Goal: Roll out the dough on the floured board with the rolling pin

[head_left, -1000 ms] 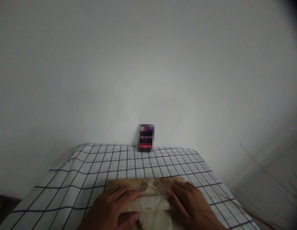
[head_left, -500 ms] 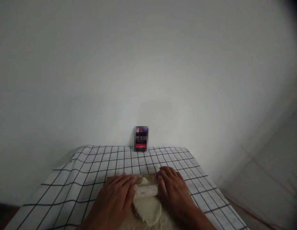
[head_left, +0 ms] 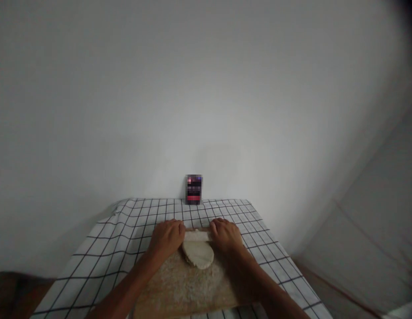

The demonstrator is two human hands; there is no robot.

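Note:
A pale rolling pin [head_left: 198, 235] lies crosswise near the far edge of a floury wooden board [head_left: 179, 288]. My left hand [head_left: 168, 234] is closed over its left end, and my right hand [head_left: 226, 234] is closed over its right end. Only the pin's middle shows between them. Just on the near side of the pin, a flattened round of dough [head_left: 199, 254] rests on the board. The pin covers its far edge.
The board sits on a white tablecloth [head_left: 96, 257] with black grid lines. At the table's back, a small dark pixelated rectangle [head_left: 194, 189] stands upright against the white wall [head_left: 206, 97]. Floor [head_left: 338, 283] shows beyond the table's right edge.
Both hands have moved away from me with the rolling pin, and their fingers now curl over its ends instead of lying flatter. More of the board's near part shows.

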